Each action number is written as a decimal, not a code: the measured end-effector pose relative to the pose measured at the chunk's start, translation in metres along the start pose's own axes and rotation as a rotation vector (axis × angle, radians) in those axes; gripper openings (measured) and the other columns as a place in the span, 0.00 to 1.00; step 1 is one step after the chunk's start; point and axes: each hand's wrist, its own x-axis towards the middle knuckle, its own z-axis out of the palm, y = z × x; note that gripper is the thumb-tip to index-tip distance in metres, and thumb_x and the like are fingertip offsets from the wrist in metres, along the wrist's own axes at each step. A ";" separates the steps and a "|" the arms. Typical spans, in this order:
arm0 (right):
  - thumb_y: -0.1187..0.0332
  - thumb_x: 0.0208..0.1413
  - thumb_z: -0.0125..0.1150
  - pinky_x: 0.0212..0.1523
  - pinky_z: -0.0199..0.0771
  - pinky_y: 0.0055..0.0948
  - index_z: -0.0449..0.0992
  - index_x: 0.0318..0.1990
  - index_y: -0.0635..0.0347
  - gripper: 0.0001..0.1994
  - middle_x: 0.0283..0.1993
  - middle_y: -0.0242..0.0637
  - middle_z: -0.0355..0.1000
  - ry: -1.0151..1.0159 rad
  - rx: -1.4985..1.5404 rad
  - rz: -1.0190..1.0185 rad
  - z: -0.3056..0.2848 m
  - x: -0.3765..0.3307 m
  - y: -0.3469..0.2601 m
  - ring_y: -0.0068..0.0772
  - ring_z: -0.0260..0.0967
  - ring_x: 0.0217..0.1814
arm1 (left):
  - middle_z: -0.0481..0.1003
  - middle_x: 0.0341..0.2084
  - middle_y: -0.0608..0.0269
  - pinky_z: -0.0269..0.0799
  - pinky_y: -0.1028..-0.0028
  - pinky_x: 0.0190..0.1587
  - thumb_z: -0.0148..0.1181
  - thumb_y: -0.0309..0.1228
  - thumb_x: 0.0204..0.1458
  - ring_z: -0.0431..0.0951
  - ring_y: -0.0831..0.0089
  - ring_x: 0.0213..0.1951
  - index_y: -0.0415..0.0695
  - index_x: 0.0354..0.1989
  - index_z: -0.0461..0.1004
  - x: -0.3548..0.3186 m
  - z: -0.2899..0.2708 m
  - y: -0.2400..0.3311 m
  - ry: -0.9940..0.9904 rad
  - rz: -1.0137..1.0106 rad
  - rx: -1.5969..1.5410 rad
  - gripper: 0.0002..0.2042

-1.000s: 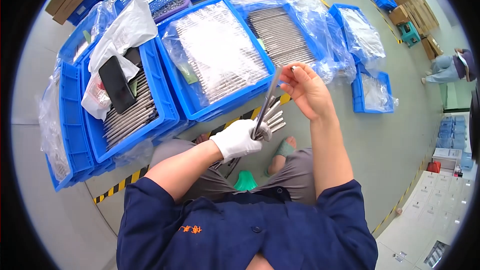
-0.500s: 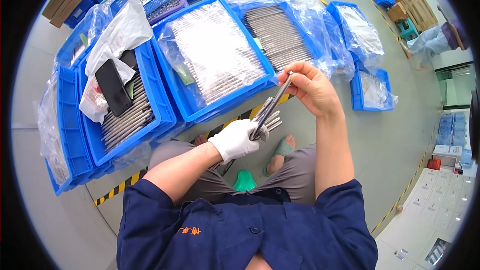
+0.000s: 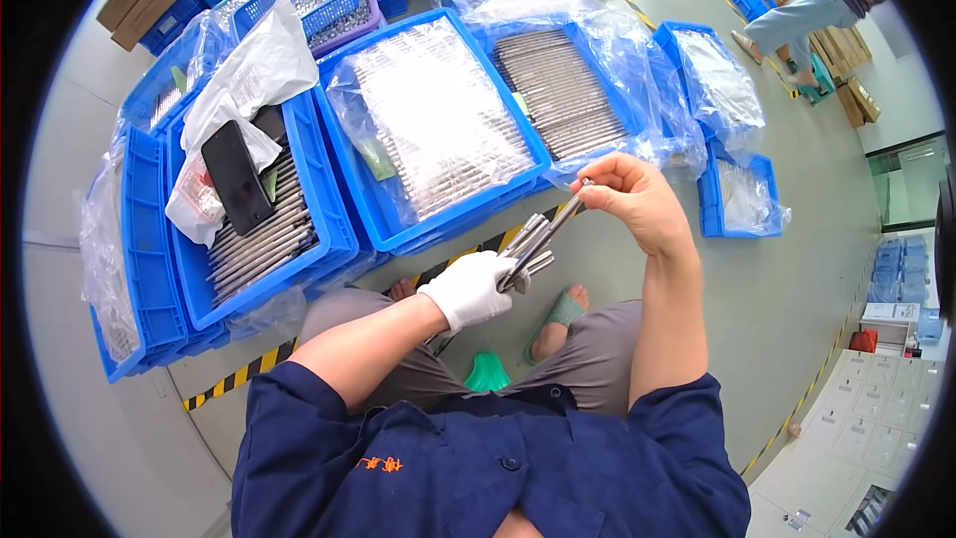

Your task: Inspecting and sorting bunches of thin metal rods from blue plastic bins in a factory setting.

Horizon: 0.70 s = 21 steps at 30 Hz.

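Note:
My left hand (image 3: 466,291), in a white glove, is closed around a bundle of slim metal rods (image 3: 538,229) above my lap. Bare and ungloved, my right hand (image 3: 637,201) pinches the upper end of one metal rod (image 3: 568,211) between thumb and fingers. That rod slants down toward the bundle, and its lower end is hidden among the others. Beyond my hands stands a blue crate (image 3: 460,217) of bright rods under clear plastic. To its right another blue crate holds darker metal rods (image 3: 563,95).
At the left, a blue crate (image 3: 334,257) of rods carries a black phone (image 3: 237,177) and a white plastic bag (image 3: 249,65). Smaller blue bins (image 3: 709,194) stand on the floor at right. Far right, a person (image 3: 812,5) is by a green stool (image 3: 822,78).
My right hand has moved slightly down and right, still pinching the rod. The bundle has shifted little. The person at far right has moved up and left in view.

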 end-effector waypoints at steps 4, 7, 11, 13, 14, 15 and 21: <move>0.75 0.43 0.58 0.35 0.68 0.19 0.70 0.34 0.64 0.08 0.33 0.36 0.71 0.000 0.211 0.032 0.002 0.003 0.004 0.21 0.67 0.34 | 0.71 0.24 0.57 0.66 0.69 0.36 0.51 0.25 0.33 0.71 0.61 0.31 0.45 0.26 0.70 0.002 -0.002 0.001 0.028 0.019 -0.005 0.08; 0.77 0.45 0.54 0.36 0.70 0.24 0.69 0.35 0.64 0.08 0.35 0.41 0.70 -0.049 0.195 -0.015 -0.001 0.005 0.012 0.28 0.68 0.36 | 0.71 0.24 0.55 0.66 0.68 0.35 0.52 0.26 0.34 0.71 0.59 0.30 0.47 0.27 0.71 0.003 -0.001 -0.002 0.055 0.047 0.089 0.08; 0.77 0.47 0.53 0.35 0.69 0.22 0.68 0.36 0.63 0.07 0.36 0.41 0.70 -0.052 0.337 0.000 0.005 0.003 0.024 0.27 0.68 0.36 | 0.71 0.26 0.56 0.66 0.70 0.37 0.52 0.26 0.34 0.71 0.61 0.32 0.48 0.28 0.71 -0.001 0.001 -0.005 0.026 -0.006 0.025 0.09; 0.75 0.48 0.54 0.33 0.69 0.17 0.68 0.36 0.61 0.07 0.37 0.38 0.70 -0.052 0.385 -0.043 0.009 0.005 0.029 0.22 0.67 0.35 | 0.71 0.25 0.57 0.66 0.70 0.37 0.53 0.26 0.34 0.71 0.61 0.31 0.48 0.28 0.71 -0.002 0.002 -0.007 0.062 0.031 0.006 0.09; 0.74 0.48 0.53 0.33 0.69 0.17 0.68 0.37 0.61 0.07 0.37 0.38 0.70 -0.008 0.384 -0.047 0.012 0.004 0.029 0.22 0.67 0.35 | 0.71 0.25 0.57 0.67 0.71 0.36 0.53 0.26 0.34 0.72 0.63 0.31 0.47 0.28 0.71 0.000 0.003 -0.006 0.066 0.004 0.017 0.09; 0.74 0.48 0.53 0.33 0.69 0.17 0.68 0.37 0.61 0.08 0.37 0.38 0.70 0.030 0.386 -0.049 0.016 0.002 0.027 0.22 0.67 0.34 | 0.71 0.25 0.57 0.67 0.71 0.36 0.53 0.26 0.34 0.72 0.63 0.31 0.47 0.28 0.71 -0.001 0.001 -0.003 0.078 0.012 0.021 0.09; 0.71 0.51 0.51 0.33 0.70 0.17 0.68 0.37 0.60 0.07 0.38 0.38 0.70 -0.018 0.381 0.044 0.006 0.000 0.021 0.21 0.68 0.36 | 0.72 0.25 0.58 0.67 0.74 0.36 0.53 0.25 0.35 0.73 0.68 0.31 0.45 0.29 0.71 -0.001 0.000 -0.008 0.066 -0.010 -0.051 0.10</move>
